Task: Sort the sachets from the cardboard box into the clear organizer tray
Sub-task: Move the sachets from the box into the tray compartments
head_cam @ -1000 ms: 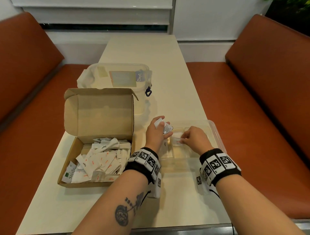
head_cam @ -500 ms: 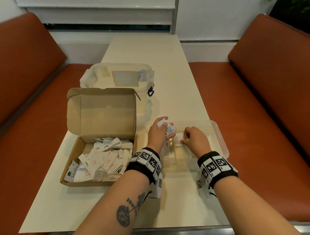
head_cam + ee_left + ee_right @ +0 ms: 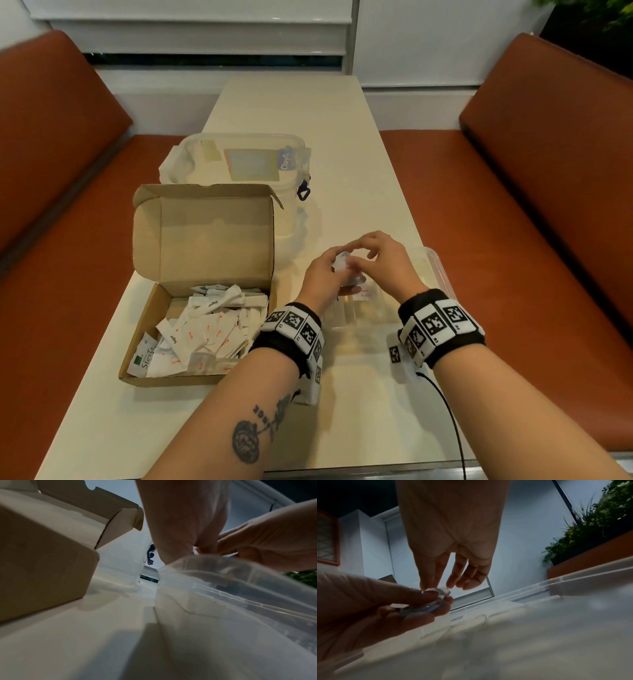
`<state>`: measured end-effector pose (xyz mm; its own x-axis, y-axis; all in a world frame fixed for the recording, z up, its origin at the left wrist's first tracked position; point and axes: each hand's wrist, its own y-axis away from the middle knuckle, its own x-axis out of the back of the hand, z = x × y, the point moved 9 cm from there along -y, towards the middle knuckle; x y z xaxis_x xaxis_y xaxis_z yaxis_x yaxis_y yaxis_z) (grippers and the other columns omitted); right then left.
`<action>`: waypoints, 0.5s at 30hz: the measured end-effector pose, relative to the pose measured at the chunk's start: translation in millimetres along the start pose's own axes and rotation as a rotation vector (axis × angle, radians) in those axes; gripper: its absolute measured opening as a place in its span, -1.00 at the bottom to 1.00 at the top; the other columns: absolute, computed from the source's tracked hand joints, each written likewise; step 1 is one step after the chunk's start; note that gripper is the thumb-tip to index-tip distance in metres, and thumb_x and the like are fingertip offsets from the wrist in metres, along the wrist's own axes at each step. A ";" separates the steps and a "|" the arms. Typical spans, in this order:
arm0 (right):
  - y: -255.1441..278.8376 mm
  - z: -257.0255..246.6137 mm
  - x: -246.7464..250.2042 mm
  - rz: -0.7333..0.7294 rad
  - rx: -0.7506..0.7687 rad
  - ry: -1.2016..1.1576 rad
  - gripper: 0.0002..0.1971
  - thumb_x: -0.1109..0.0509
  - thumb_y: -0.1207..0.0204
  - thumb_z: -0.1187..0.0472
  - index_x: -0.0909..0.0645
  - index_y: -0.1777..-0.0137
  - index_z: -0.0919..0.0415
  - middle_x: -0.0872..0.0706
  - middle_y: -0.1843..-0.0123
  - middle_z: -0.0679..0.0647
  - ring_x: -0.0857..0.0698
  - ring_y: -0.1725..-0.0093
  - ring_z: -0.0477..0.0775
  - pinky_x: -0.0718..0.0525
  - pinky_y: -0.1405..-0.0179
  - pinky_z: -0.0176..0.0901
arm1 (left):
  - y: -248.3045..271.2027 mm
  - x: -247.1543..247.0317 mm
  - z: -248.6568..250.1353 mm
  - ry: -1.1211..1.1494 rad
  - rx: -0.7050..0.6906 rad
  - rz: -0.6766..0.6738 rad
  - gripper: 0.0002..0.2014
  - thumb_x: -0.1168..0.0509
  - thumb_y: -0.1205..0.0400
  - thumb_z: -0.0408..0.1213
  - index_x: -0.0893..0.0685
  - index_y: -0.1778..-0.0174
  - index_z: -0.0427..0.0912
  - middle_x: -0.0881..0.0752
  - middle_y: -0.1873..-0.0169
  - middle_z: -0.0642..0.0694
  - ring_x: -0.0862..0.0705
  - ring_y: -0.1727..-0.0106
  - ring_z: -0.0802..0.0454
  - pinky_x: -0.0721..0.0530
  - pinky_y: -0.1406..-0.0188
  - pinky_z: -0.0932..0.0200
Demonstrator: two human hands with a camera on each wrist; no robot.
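Head view, with both wrist views. The left hand (image 3: 322, 277) is raised over the near-left part of the tray (image 3: 440, 270), its fingers (image 3: 426, 595) curled round a small bunch of sachets (image 3: 340, 265). The right hand (image 3: 383, 263), which half a second ago reached down into the tray, has risen to meet the left; its thumb and forefinger are closed on the top edge of the bunch, while its other fingers (image 3: 471, 578) hang loosely apart. Whether it already has one sachet free cannot be told.

One sachet with red print (image 3: 364, 294) lies in the tray, just below the hands; it was probably the one set down a moment ago. The change suggests one placement is finished and the next sachet is being drawn off.

The box (image 3: 202, 246) stands left of the tray on the surface (image 3: 342, 144), lid up, with a heap of white sachets (image 3: 202, 335) inside, so most of the sorting remains. A lidded tub (image 3: 239, 161) stands behind the box. Which compartment the next sachet belongs in cannot be judged, as its print is hidden.
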<state>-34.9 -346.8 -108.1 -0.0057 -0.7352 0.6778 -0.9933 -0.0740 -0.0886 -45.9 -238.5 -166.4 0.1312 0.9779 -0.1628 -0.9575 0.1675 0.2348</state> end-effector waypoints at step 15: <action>8.0 35.2 14.5 0.168 -0.204 -0.397 -0.97 -0.45 -0.49 0.34 -0.71 0.15 0.23 -0.71 0.31 0.05 -0.66 0.43 -0.10 -0.71 0.31 -0.32 | -0.7 10.0 -1.3 0.071 -0.020 0.092 -0.50 -0.50 -0.49 -0.42 -0.50 -0.30 -0.15 -0.61 -0.15 -0.21 -0.76 0.00 -0.12 -0.79 0.15 0.15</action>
<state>-38.9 -381.8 -124.6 -0.1635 -0.9290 0.3319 -0.9849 0.1730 -0.0010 -44.2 -229.0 -169.5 0.0251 0.9776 -0.2089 -0.9697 0.0746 0.2326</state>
